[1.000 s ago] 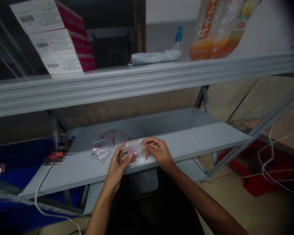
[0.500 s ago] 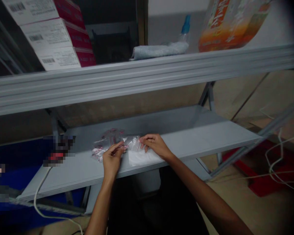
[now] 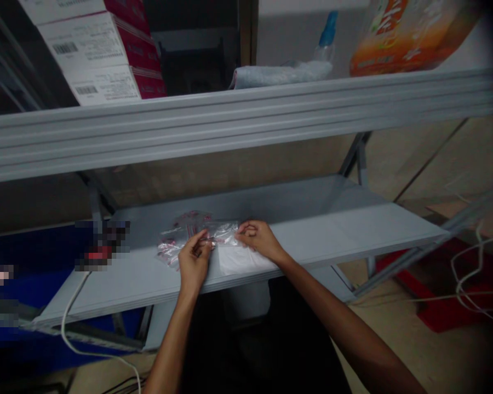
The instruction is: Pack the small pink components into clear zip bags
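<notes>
A clear plastic zip bag (image 3: 225,232) with a reddish strip is stretched between my two hands, just above the grey shelf. My left hand (image 3: 195,261) pinches its left end, fingers curled together. On the other side my right hand (image 3: 259,239) is closed on the bag's right end. Under the bag lies a flat white sheet or packet (image 3: 240,259), partly covered by my right hand and wrist. Several more clear bags with red marks (image 3: 172,243) lie in a loose pile beside and behind my left hand.
Over the lower shelf (image 3: 332,219) runs an upper shelf edge (image 3: 246,117). It carries stacked white and magenta boxes (image 3: 102,82), a folded cloth (image 3: 279,75), a blue-topped spray bottle (image 3: 327,35) and a large orange-labelled container (image 3: 411,41). A white cable (image 3: 68,317) hangs at left.
The whole view has shifted slightly. My hands keep hold of the bag, and it looks flatter and more spread between them, with my right fingers more curled.
</notes>
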A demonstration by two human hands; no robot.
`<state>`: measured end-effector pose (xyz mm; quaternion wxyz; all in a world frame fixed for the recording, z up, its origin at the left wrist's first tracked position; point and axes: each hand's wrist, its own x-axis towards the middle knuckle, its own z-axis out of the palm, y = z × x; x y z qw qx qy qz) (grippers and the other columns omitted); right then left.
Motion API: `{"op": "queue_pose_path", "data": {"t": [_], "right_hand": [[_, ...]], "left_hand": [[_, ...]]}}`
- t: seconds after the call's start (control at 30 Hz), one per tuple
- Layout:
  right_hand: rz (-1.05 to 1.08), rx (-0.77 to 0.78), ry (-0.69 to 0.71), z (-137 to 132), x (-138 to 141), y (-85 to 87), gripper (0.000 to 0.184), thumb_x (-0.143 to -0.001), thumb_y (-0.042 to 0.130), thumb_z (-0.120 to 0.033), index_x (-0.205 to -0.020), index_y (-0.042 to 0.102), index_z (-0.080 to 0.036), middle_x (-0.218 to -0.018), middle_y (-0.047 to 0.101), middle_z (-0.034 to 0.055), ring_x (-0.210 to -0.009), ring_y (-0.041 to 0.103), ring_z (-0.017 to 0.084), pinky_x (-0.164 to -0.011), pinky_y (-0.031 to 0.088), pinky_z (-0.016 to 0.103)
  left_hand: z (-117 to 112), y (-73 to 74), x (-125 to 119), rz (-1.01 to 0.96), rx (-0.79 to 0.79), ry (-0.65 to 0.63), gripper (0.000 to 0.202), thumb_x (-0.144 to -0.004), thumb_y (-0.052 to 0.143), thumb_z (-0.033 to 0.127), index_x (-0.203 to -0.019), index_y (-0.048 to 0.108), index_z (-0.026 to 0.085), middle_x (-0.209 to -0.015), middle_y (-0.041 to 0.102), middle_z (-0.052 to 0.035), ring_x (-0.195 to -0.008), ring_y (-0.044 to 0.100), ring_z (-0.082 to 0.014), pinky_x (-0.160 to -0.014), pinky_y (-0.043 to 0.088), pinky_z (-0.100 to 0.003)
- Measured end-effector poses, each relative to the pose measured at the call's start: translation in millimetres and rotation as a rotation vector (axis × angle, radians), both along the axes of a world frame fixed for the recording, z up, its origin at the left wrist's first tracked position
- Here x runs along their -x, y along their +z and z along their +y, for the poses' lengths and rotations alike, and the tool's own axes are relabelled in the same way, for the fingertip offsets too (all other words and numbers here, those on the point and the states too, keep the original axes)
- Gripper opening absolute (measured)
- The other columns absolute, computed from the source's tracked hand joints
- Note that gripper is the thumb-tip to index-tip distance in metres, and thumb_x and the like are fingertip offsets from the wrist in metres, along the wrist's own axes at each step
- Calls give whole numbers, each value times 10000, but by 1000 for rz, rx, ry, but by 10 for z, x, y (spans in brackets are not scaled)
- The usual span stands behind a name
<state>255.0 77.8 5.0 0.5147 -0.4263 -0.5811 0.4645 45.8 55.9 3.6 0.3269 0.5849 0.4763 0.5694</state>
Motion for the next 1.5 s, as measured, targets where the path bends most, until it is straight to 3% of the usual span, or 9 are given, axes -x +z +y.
{"op": "queue_pose_path", "data": {"t": [0.17, 0.27, 0.43, 0.67, 0.8, 0.93, 1.07, 1.27, 1.5], "right_hand": [[74, -7, 20, 12, 6, -91, 592, -709, 712, -309, -1220, 426, -224, -851, 593, -15, -494, 610, 99, -352, 418, 163], [72, -49, 57, 19, 14, -148, 613, -743, 677, -288, -1294, 414, -234, -889, 587, 1, -536, 633, 107, -394, 476, 186], [-48, -75, 36, 27, 13, -187, 370, -831, 621, -365, -1141, 581, -166, -811, 628, 33, -599, 658, 140, -404, 455, 182], [-103, -107, 66, -2, -50, -156, 256, -839, 640, -397, -947, 652, -165, -824, 686, 48, -704, 691, 170, -567, 542, 248], [-48, -97, 72, -33, -59, -170, 267, -820, 662, -405, -940, 637, -168, -881, 702, 57, -780, 695, 189, -646, 567, 286], [-197, -204, 13, -82, -43, -133, 209, -862, 624, -360, -926, 671, -167, -864, 703, 51, -811, 669, 183, -721, 535, 290], [-346, -307, -49, -124, -31, -85, 152, -883, 605, -303, -905, 693, -180, -876, 712, 47, -832, 654, 188, -766, 491, 294], [-536, -354, -163, -127, -44, -90, 123, -838, 676, -301, -817, 703, -183, -823, 706, 61, -796, 611, 211, -721, 447, 303], [-573, -341, -151, -92, -55, -137, 116, -827, 698, -279, -779, 713, -174, -793, 712, 60, -756, 616, 210, -724, 439, 319]], "left_hand": [[21, -33, -14, -1, -43, -65, 551, -817, 626, 182, -1351, 492, 190, -1207, 647, -130, -898, 684, -162, -836, 544, -330], [17, -29, -22, -53, -61, -102, 517, -833, 609, 186, -1334, 482, 193, -1251, 624, -143, -982, 676, -185, -888, 535, -364], [-13, 24, -32, -177, -70, -121, 454, -838, 633, 215, -1272, 508, 176, -1253, 626, -155, -1057, 666, -218, -978, 506, -424], [-7, 34, -26, -230, -122, -178, 516, -821, 643, 198, -1309, 476, 217, -1395, 531, -152, -1186, 608, -237, -1037, 472, -447], [23, -51, -21, -103, -73, -136, 490, -814, 638, 194, -1289, 516, 200, -1353, 570, -151, -1160, 619, -237, -1010, 488, -439], [-12, -69, -34, 188, -82, -139, 408, -824, 608, 184, -1232, 617, 191, -1241, 660, -130, -1108, 641, -250, -1025, 461, -466], [-68, -17, -61, 384, -175, -122, 472, -832, 592, 177, -1303, 598, 206, -1247, 656, -115, -1185, 584, -265, -1067, 404, -482], [-98, 8, -88, 469, -178, -140, 519, -843, 588, 187, -1360, 557, 225, -1241, 633, -119, -1171, 565, -263, -1053, 408, -471], [-108, 2, -88, 485, -167, -194, 597, -853, 595, 193, -1434, 462, 220, -1287, 621, -122, -1252, 514, -268, -1078, 381, -478]]}}
